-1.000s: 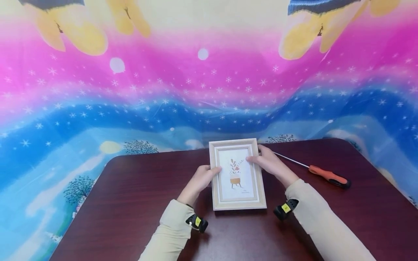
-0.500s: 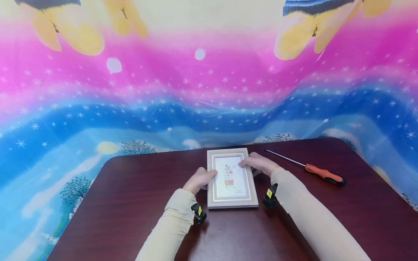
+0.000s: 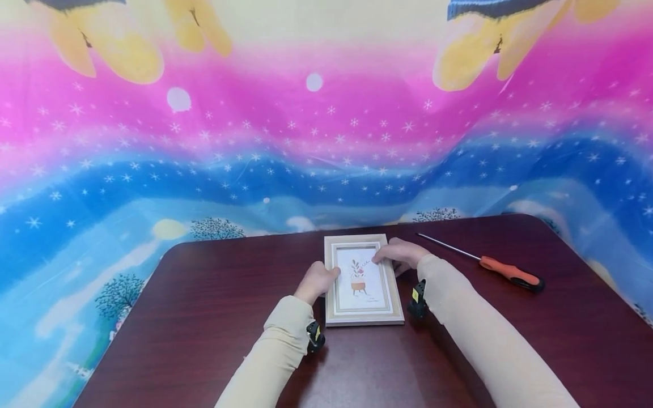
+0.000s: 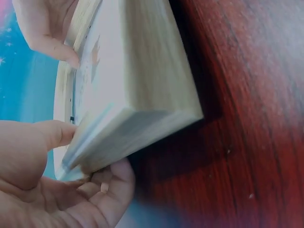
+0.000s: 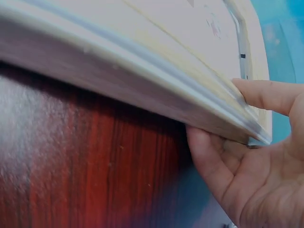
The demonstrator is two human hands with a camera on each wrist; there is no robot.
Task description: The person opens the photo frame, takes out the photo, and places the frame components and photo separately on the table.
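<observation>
A pale wooden picture frame (image 3: 363, 318) with a potted-plant print (image 3: 359, 277) stands face toward me, leaning back, in the middle of the table. My left hand (image 3: 317, 280) grips its left side, thumb on the front and fingers curled behind. On the upper right side my right hand (image 3: 403, 254) holds it the same way, the thumb over the inner border. Both wrist views show fingers reaching under the frame's edge: the left hand (image 4: 61, 180) at one side, the right hand (image 5: 251, 152) at the other. The frame's back is hidden.
To the right of the frame lies a screwdriver (image 3: 512, 273) with an orange and black handle, its shaft pointing to the back left. The dark red wooden table (image 3: 214, 317) ends at a colourful printed curtain (image 3: 285, 136) behind.
Both hands have brought the frame lower and slightly left, and it now leans further back. Over the last half second it has barely moved. The screwdriver stays in place.
</observation>
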